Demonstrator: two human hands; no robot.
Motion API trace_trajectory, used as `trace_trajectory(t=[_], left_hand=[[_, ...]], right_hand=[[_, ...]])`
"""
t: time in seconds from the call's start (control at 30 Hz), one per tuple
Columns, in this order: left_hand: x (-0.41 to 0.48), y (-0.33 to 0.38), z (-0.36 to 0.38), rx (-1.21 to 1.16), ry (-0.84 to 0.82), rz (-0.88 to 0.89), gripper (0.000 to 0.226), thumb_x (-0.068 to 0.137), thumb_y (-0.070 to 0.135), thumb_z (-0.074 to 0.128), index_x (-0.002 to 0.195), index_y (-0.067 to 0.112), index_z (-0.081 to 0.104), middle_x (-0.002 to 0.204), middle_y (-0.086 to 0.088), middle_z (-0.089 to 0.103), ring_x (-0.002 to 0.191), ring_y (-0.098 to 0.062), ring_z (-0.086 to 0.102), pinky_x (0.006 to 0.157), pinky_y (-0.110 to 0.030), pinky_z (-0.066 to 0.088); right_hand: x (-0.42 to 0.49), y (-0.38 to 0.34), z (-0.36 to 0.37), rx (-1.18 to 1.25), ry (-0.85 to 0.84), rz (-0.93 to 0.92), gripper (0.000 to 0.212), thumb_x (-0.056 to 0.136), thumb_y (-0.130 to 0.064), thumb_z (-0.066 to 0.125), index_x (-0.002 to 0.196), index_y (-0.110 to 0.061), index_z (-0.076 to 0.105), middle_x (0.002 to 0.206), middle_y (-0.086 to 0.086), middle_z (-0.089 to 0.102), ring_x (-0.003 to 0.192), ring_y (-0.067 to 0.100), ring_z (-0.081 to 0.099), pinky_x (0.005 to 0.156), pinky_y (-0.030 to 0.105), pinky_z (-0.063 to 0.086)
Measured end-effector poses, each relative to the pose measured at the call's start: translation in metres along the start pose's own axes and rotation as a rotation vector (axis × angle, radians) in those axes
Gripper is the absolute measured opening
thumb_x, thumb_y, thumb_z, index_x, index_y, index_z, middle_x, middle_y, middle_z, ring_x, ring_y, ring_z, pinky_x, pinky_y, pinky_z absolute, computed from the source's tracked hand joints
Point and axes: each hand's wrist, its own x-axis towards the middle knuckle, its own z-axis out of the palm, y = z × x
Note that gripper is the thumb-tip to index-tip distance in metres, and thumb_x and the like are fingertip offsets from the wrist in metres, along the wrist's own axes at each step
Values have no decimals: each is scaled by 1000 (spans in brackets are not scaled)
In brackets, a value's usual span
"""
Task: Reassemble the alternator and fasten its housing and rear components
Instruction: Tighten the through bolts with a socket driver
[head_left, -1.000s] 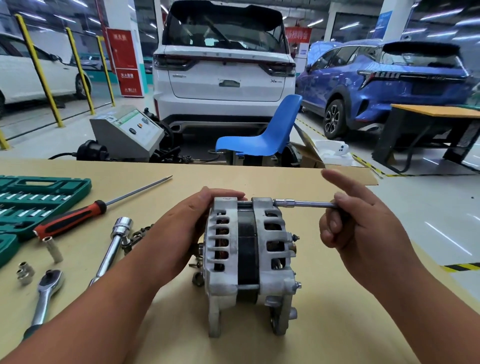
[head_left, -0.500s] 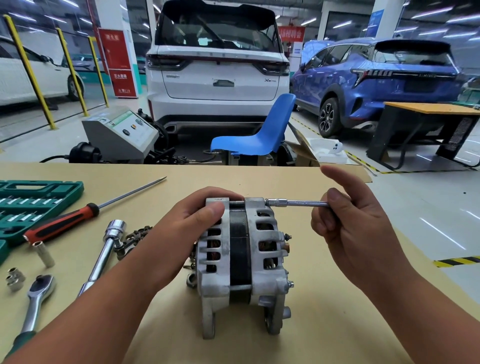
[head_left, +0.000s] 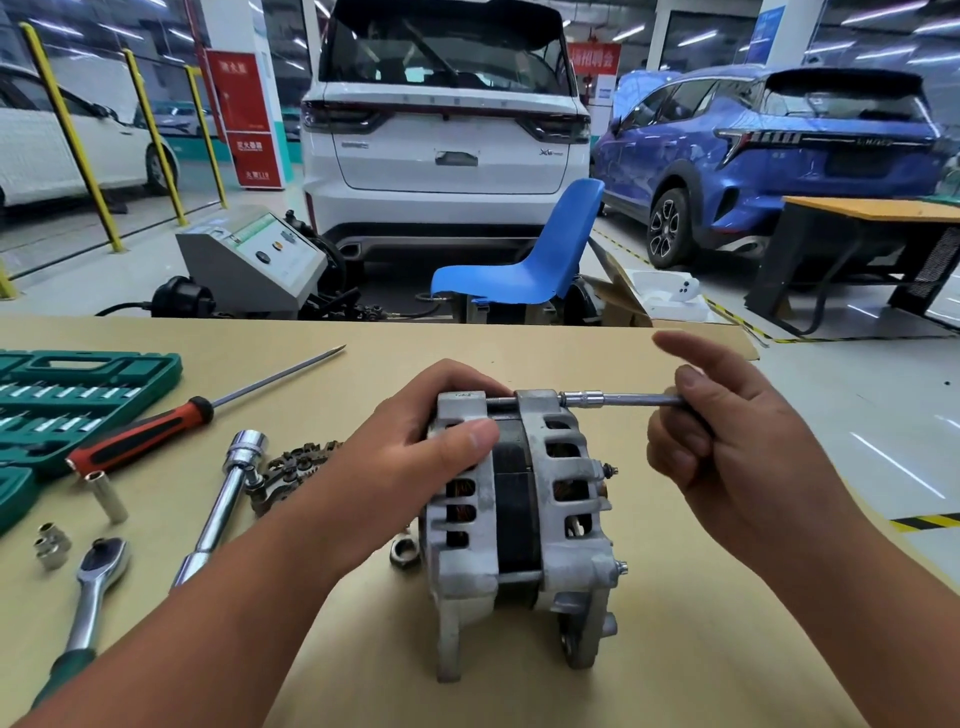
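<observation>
Workbench (head_left: 363, 675): right hand (head_left: 727, 467) gripping driver (head_left: 623, 400)

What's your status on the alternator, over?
Left hand grips the grey cast-metal alternator. Right hand holds a slim steel socket extension seated on the top housing bolt. Nothing in the way.

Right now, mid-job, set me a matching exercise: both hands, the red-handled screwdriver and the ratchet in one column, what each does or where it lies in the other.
1 left hand
2 right hand
3 red-handled screwdriver
4 ratchet

A lies beside green socket case
B holds socket driver at top of alternator
C lies nearest, far left
D grips alternator housing

Pairs: 1-D, 2-B, 3-A, 4-C
</observation>
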Motion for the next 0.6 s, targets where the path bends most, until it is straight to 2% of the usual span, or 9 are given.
trace_trajectory(t=[0.07, 0.17, 0.2, 0.27, 0.37, 0.47, 0.6], left_hand=[[1, 1, 7, 25, 11, -2, 41, 78, 52, 72, 114, 34, 67, 106, -7, 76, 96, -26, 79, 75, -40, 65], [1, -1, 15, 74, 15, 2, 55, 73, 61, 79, 121, 40, 64, 113, -2, 76, 104, -28, 78, 92, -57, 64], [0, -2, 15, 81, -11, 9, 68, 68, 70, 84, 127, 44, 61, 118, 3, 75, 109, -25, 77, 96, -55, 63], [-1, -2, 12, 114, -98, 18, 94, 58, 86, 84, 141, 54, 52, 131, 18, 67, 120, -16, 73, 100, -42, 62], [-2, -3, 3, 105, -208, 7, 116, 51, 86, 86, 153, 63, 36, 150, 23, 53, 133, -7, 64, 107, -32, 57], [-3, -7, 0, 17, -235, -24, 128, 45, 82, 90, 157, 62, 31, 160, 15, 49, 138, -8, 61, 112, -34, 54], [-3, -12, -2, 73, -202, -46, 132, 40, 93, 83, 157, 60, 32, 167, 11, 43, 150, -15, 49, 124, -49, 41]], right_hand=[[2, -1, -1, 35, 3, -24, 34, 103, -11, 49, 123, -24, 73, 57, 0, 28, 52, 19, 29, 48, 30, 32], [5, -4, -6, 76, -8, -8, 37, 105, -8, 46, 124, -26, 73, 55, -1, 28, 51, 20, 27, 50, 30, 29], [5, -5, -8, 83, -12, 16, 37, 106, -9, 45, 125, -26, 72, 55, -1, 27, 51, 20, 27, 50, 30, 29], [6, -7, -11, 79, -5, 73, 37, 106, -11, 45, 125, -26, 73, 54, -2, 27, 49, 18, 28, 48, 28, 31], [5, -4, -11, 71, 19, 154, 36, 106, -14, 45, 121, -25, 76, 54, -2, 27, 48, 15, 31, 44, 25, 33], [3, -1, -10, 92, 28, 207, 36, 106, -15, 45, 118, -24, 78, 55, -3, 27, 47, 13, 32, 39, 23, 35], [2, 1, -11, 90, 22, 201, 35, 105, -16, 45, 117, -24, 77, 55, -3, 28, 46, 13, 32, 39, 23, 33]])
